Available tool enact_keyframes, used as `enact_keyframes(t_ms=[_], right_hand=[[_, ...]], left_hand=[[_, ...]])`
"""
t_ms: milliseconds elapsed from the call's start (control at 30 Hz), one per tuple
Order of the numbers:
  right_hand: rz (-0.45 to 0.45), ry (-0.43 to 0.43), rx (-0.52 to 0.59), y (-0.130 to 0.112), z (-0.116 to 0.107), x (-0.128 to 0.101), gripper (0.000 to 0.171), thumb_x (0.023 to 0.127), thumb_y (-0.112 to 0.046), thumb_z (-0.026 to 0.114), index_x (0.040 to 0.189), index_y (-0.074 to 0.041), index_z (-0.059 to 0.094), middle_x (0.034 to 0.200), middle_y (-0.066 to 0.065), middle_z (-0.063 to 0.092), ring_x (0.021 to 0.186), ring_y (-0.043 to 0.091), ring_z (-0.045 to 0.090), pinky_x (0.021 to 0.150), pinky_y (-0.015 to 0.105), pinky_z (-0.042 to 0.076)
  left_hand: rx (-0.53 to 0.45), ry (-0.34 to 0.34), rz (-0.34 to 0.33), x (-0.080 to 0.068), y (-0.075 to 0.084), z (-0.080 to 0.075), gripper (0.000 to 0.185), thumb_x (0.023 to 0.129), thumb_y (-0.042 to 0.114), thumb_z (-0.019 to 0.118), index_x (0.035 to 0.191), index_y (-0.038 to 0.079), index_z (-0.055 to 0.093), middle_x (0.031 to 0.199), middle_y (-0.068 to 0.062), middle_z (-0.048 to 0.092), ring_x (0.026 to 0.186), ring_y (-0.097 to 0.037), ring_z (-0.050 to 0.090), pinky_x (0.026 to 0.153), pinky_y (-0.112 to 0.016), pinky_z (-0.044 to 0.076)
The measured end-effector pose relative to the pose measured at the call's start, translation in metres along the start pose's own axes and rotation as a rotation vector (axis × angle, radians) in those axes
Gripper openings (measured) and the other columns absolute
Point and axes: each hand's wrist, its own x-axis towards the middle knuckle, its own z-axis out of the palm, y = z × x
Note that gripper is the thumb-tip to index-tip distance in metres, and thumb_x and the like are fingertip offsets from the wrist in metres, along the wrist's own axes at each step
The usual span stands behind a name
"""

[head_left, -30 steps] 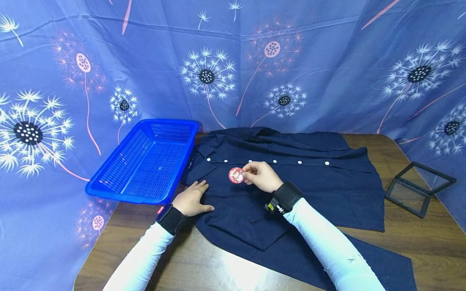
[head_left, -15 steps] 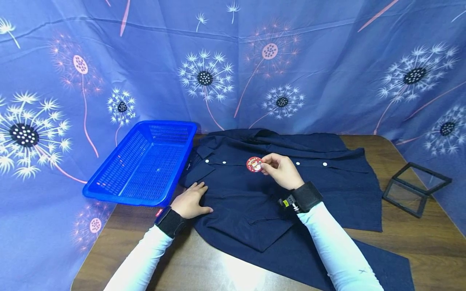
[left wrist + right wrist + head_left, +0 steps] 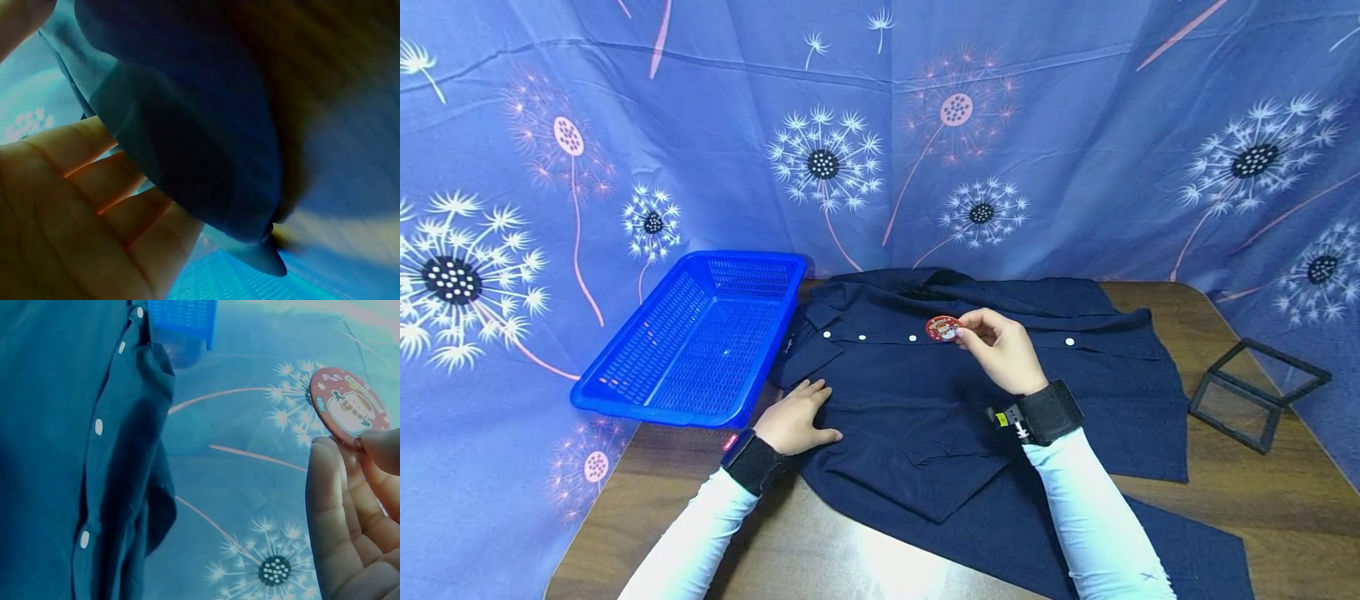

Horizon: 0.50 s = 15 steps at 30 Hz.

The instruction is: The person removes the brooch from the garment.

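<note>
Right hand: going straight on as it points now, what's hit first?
Likely the flowered curtain: the right hand points forward and leftward over the shirt, with the round badge leading. The hand's height is hard to judge, so the shirt could come first.

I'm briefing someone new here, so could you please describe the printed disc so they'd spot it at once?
Find the dark navy shirt on the wooden table. In the head view, the right hand pinches the printed disc in front of the shirt's white buttons. Round and red, it looks far bigger than those plain buttons.
</note>
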Motion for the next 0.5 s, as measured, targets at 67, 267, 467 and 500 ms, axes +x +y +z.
enact_keyframes(t_ms=[67,267,467,500], right_hand=[[-0.04,0.032,-0.008,-0.0001,-0.0001,-0.0008,0.013,0.092,-0.006,0.066,0.101,0.002,0.067,0.091,0.02,0.071,0.073,-0.002,0.065,0.065,0.012,0.052],[-0.158,0.112,-0.056,-0.0051,0.0012,-0.003,0.011,0.089,0.001,0.066,0.1,0.003,0.068,0.086,0.017,0.07,0.075,-0.007,0.061,0.067,0.006,0.048],[-0.216,0.164,-0.099,-0.0076,0.0058,-0.0035,0.012,0.086,0.005,0.068,0.098,0.003,0.069,0.084,0.015,0.07,0.074,-0.003,0.06,0.068,0.005,0.045],[-0.224,0.164,-0.1,-0.0029,0.0066,-0.0032,0.012,0.087,0.004,0.068,0.098,0.001,0.069,0.085,0.013,0.071,0.075,-0.002,0.061,0.068,0.005,0.046]], left_hand=[[-0.006,-0.003,-0.002,0.0,0.0011,-0.0002,0.08,0.079,0.048,0.075,0.138,-0.001,0.052,0.149,-0.021,0.045,0.141,-0.042,0.037,0.112,-0.054,0.035],[-0.008,0.009,-0.006,0.0015,0.0042,0.0008,0.074,0.085,0.049,0.069,0.138,0.0,0.053,0.149,-0.02,0.046,0.141,-0.042,0.038,0.113,-0.054,0.034],[0.008,0.065,0.009,0.0043,0.0057,0.0024,0.07,0.087,0.049,0.066,0.137,0.001,0.054,0.148,-0.019,0.048,0.139,-0.04,0.043,0.112,-0.051,0.036],[0.008,0.079,0.017,0.0046,0.0064,0.0021,0.069,0.088,0.049,0.066,0.136,0.001,0.055,0.147,-0.02,0.048,0.138,-0.039,0.044,0.112,-0.051,0.037]])
